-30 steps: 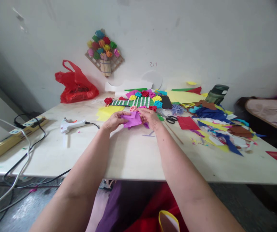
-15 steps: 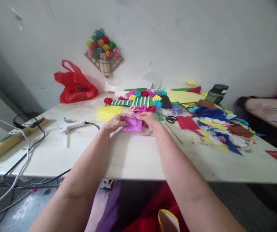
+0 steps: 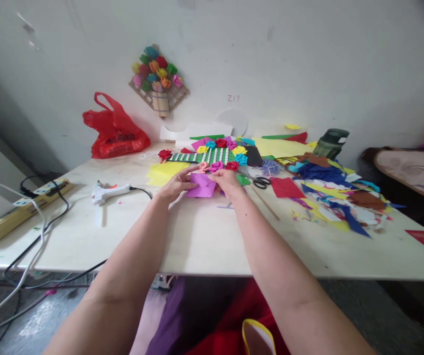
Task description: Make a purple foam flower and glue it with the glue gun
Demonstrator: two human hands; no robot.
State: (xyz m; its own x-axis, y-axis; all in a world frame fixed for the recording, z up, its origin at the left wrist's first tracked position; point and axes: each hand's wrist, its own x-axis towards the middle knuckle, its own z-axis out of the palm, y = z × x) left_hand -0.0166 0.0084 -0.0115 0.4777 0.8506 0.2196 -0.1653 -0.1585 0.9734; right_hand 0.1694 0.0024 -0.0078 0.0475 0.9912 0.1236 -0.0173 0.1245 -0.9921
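A creased piece of purple paper [image 3: 201, 186] is held between my two hands, above the table. My left hand [image 3: 176, 186] grips its left edge with the thumb in front and the fingers behind. At the paper's right edge, my right hand [image 3: 227, 181] pinches it between thumb and fingers. Just beyond the hands lies a green and white striped guitar-shaped piece [image 3: 212, 156], ringed with paper flowers in red, yellow, blue and pink. Part of its near edge is hidden by the hands and the paper.
A white glue gun [image 3: 111, 191] with a black cord lies left, near a power strip [image 3: 21, 209]. Black-handled scissors [image 3: 261, 182], a thin stick [image 3: 265, 203] and heaped paper scraps [image 3: 330, 180] lie right. A red bag [image 3: 117, 130] and a green bottle [image 3: 330, 144] stand farther back.
The purple paper has tilted so its face shows flatter and more squarely. My left fingers have spread a little along its upper edge, while both arms stay nearly in place.
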